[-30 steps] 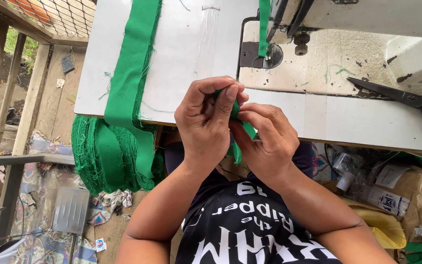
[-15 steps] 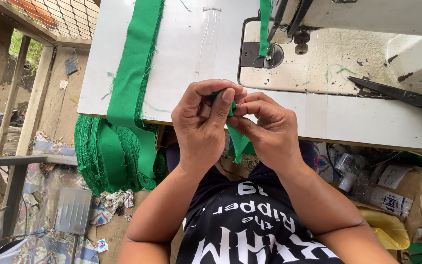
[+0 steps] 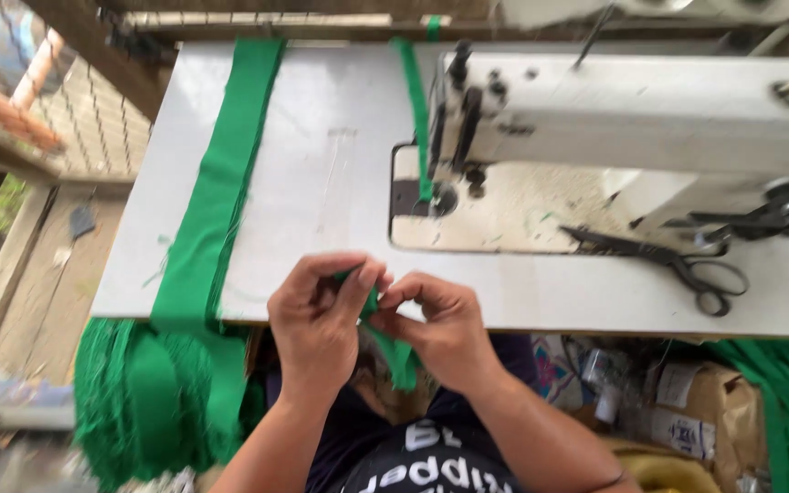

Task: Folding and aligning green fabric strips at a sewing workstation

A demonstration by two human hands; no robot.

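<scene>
Both hands meet at the front edge of the white sewing table (image 3: 321,183), pinching a narrow green fabric strip (image 3: 401,356) between the fingertips. My left hand (image 3: 321,319) grips its upper end with thumb and fingers. My right hand (image 3: 440,324) holds the same strip just beside it, and the loose end hangs down below the hands. Another thin green strip (image 3: 415,110) runs under the needle of the white sewing machine (image 3: 632,110) farther back.
A wide green fabric band (image 3: 221,183) lies along the table's left side and piles over the edge into a heap (image 3: 157,402). Black scissors (image 3: 668,260) rest at the machine's base on the right. Bags and bottles (image 3: 668,402) sit under the table.
The camera has tilted up and closer, so the table and machine fill more of the view. Both hands stay together on the green strip, working it between the fingertips.
</scene>
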